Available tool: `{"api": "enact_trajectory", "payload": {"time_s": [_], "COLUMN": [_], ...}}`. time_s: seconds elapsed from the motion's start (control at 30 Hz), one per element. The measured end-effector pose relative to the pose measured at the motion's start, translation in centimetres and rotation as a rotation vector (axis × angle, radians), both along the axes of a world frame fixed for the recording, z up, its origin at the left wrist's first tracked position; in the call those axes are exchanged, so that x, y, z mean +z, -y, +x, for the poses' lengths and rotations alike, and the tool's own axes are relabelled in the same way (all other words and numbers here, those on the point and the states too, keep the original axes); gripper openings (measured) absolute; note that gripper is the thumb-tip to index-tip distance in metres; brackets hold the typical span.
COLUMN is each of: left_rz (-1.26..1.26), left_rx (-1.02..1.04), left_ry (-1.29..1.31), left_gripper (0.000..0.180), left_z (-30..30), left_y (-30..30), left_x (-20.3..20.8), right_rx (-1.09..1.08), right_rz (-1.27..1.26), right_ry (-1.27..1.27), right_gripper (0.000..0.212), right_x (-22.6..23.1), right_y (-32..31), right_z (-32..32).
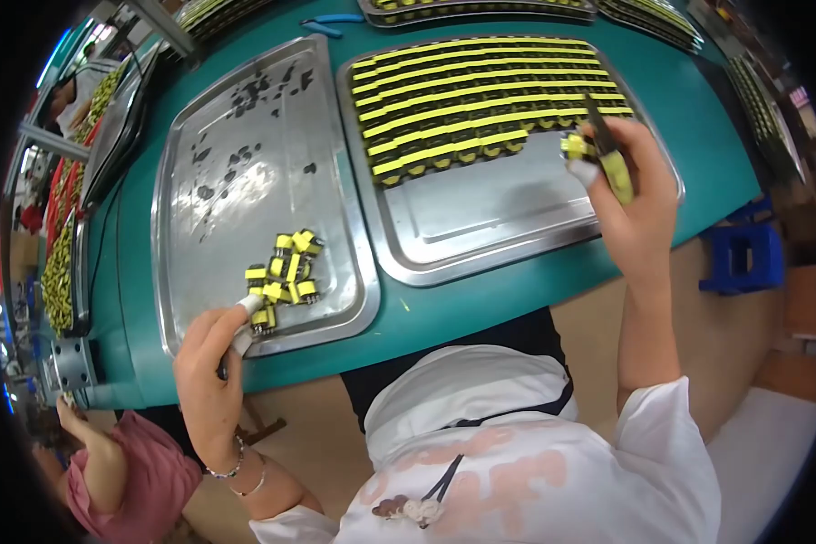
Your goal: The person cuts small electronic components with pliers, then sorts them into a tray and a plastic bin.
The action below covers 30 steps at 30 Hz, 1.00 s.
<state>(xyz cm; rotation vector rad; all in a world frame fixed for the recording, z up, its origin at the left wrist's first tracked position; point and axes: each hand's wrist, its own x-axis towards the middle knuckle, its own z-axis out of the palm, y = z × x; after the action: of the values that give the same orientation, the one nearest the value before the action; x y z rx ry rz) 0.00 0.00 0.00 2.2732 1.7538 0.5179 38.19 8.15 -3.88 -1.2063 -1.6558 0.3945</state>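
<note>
- Currently, your right grip (pixel 639 181) pinches one yellow-and-black part (pixel 576 145) between finger and thumb, above the right side of the row tray (pixel 490 204); the same hand also holds a tool (pixel 618 177) with a yellow-green handle.
- Your left grip (pixel 210 363), left of the row tray, has its white-covered fingertips against the near edge of the pile (pixel 292 267); you can't tell from here whether they pinch anything.
- The part should feel light and stiff, and its smooth yellow faces may slip a little. Those metal pins look like the fragile bit, so take it by opposite sides of the body and keep pressure off them.
- The row tray carries tight rows (pixel 480 100) of such parts; the nearest row stops partway across, leaving bare metal on your side.
- The scrap tray (pixel 263 204), just left of the row tray, has your loose pile at its near end and dark scraps (pixel 310 169) farther up.
- Beyond the row tray, the far tray (pixel 480 20) holds more yellow parts; blue pliers (pixel 335 18) lie on the desk (pixel 453 304) beyond its left corner.
</note>
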Motion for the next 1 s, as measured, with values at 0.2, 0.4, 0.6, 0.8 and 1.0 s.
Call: {"api": "enact_trajectory", "payload": {"time_s": [0.2,0.4,0.6,0.8,1.0], "left_rz": [-0.003,0.112,0.08,0.121,0.145], "left_rx": [0.067,0.015,-0.137,-0.166,-0.128], "left_ry": [0.08,0.032,0.001,-0.037,-0.073], "left_gripper": [0.041,0.04,0.038,0.037,0.034], "left_z": [1.8,3.4,3.2,3.4,3.8], "left_y": [-1.1,-2.1,-2.9,-3.1,-2.9], "left_x": [-0.4,-1.1,-1.1,-1.1,-1.1], "right_rx": [-0.023,-0.031,-0.033,-0.005,-0.08], "right_rz": [-0.042,-0.081,-0.051,-0.06,-0.044], "right_ry": [0.361,0.401,0.416,0.436,0.427], "right_gripper": [0.028,0.026,0.025,0.025,0.025], "right_x": [-0.1,-0.6,-1.1,-0.9,-1.5], "right_y": [-3.2,-4.2,-4.2,-4.3,-4.7], "right_z": [0.5,-0.5,-0.1,-0.5,-0.2]}}
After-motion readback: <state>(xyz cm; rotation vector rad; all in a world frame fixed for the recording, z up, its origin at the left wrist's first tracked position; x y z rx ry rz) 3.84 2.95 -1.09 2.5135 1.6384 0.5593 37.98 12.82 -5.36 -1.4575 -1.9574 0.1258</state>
